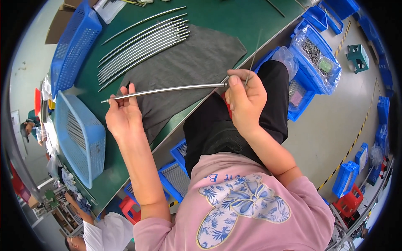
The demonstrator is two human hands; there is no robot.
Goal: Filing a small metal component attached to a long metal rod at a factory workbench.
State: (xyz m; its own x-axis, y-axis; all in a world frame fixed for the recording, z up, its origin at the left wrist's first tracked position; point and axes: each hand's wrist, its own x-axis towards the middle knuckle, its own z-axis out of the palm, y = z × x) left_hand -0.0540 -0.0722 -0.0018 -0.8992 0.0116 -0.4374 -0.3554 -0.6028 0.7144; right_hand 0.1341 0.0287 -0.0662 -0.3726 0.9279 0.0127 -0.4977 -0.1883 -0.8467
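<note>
We list, left to right: blue basket (81,138); our left hand (122,115) cradling one end of a curved steel tube (167,89) to steady it; our right hand (245,98) pinching a thin wire (252,62) at the other end; grey mat (188,71) on green bench (234,19); blue bins (318,62) on workshop floor.

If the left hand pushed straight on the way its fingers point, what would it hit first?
Probably the grey mat, then the row of curved metal tubes beyond; the left hand points up-table, though depth is unclear.
</note>
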